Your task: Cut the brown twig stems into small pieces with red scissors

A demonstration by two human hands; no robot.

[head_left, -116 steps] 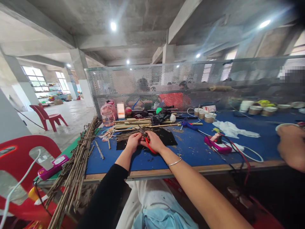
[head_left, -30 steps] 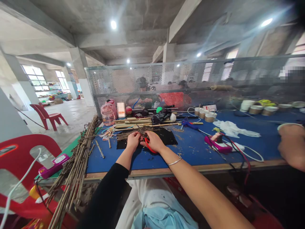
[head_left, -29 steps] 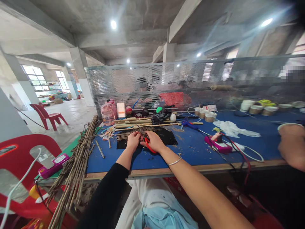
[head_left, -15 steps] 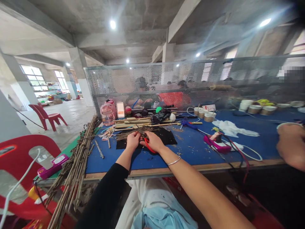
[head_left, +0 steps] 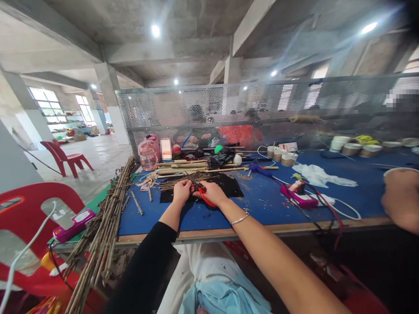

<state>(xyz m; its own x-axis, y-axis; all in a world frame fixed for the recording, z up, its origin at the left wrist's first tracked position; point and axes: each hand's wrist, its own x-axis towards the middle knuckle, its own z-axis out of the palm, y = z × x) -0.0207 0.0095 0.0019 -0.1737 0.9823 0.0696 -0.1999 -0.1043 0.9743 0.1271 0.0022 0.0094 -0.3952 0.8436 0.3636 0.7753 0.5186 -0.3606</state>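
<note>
Over a black cloth (head_left: 234,187) on the blue table, my right hand (head_left: 211,192) grips a pair of red-handled scissors (head_left: 206,199). The dark blades point up and to the left, close to the fingers of my left hand (head_left: 182,190). Those fingers are pinched together on what looks like a thin brown twig, mostly hidden by the hand. Several cut twigs (head_left: 167,185) lie in a pile on the cloth, just beyond and left of my hands.
A long bundle of sticks (head_left: 106,226) hangs over the table's left edge. Bamboo poles (head_left: 183,165) lie behind my hands, near a pink bottle (head_left: 149,155). At right are a magenta glue-gun-like tool (head_left: 296,197), cables, white plastic (head_left: 322,175) and another person's hand (head_left: 401,198).
Both hands stay in nearly the same place, with the scissors still in the right one. The whole view has shifted very slightly.
</note>
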